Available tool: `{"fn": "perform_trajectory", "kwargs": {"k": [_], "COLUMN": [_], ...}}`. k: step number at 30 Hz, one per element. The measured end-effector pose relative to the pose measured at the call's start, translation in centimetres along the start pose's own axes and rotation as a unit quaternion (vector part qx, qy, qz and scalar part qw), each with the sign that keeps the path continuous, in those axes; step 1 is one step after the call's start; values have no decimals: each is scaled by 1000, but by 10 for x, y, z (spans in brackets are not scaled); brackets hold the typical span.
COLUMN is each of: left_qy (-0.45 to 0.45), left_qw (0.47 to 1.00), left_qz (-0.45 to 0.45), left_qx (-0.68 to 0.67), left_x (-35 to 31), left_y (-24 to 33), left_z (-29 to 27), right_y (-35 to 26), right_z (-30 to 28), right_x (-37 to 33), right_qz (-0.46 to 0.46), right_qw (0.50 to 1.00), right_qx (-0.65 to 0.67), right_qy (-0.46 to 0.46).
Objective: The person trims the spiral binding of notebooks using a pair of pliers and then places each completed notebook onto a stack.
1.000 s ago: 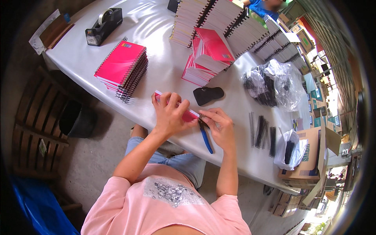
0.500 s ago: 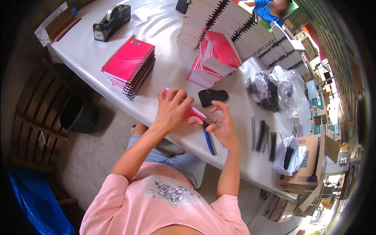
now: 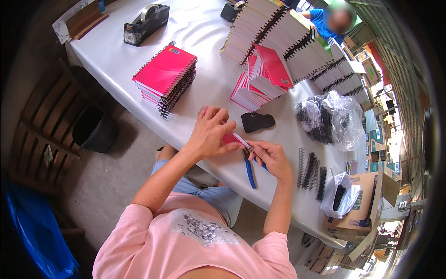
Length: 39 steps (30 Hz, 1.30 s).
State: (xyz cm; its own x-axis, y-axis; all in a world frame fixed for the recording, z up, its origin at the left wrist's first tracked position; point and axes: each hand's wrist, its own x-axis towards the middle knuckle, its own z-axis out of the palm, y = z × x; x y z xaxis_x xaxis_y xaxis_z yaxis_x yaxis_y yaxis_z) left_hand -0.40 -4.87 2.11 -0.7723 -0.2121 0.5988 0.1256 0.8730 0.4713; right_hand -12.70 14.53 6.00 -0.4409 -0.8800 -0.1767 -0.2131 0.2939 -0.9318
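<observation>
Nbk (image 3: 230, 138) in L fingers (image 3: 226, 127), R fingers (image 3: 258, 145) @ end.

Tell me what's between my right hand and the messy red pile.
A small black object, perhaps a pouch, lies between your right hand and the messy red pile, as the head view shows.

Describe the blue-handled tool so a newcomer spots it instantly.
Find the white-covered table and its near edge. There, by the right hand, is the tool. Its blue handles set it apart from the red notebook and black pouch nearby.
</observation>
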Motion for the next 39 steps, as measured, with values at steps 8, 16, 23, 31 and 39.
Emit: {"fn": "perform_trajectory", "kwargs": {"k": [8, 16, 23, 31, 39], "left_qy": [16, 44, 60, 36, 47], "left_qw": [998, 996, 996, 993, 964], "left_qz": [35, -9, 23, 11, -95], "left_qx": [-45, -77, -70, -116, -243], "left_x": [-9, -22, -13, -12, -16], "left_y": [-8, -8, -9, -13, -24], "left_z": [-10, -6, -3, -3, 10], "right_y": [53, 19, 17, -11, -22], "right_z": [-38, 20, 29, 31, 40], "right_x": [56, 19, 13, 16, 20], "right_qz": [-150, -195, -315, -303, -80], "right_qw": [883, 960, 909, 951, 985], "right_qx": [-392, 180, 269, 45, -79], "right_qy": [211, 83, 34, 34, 127]}}
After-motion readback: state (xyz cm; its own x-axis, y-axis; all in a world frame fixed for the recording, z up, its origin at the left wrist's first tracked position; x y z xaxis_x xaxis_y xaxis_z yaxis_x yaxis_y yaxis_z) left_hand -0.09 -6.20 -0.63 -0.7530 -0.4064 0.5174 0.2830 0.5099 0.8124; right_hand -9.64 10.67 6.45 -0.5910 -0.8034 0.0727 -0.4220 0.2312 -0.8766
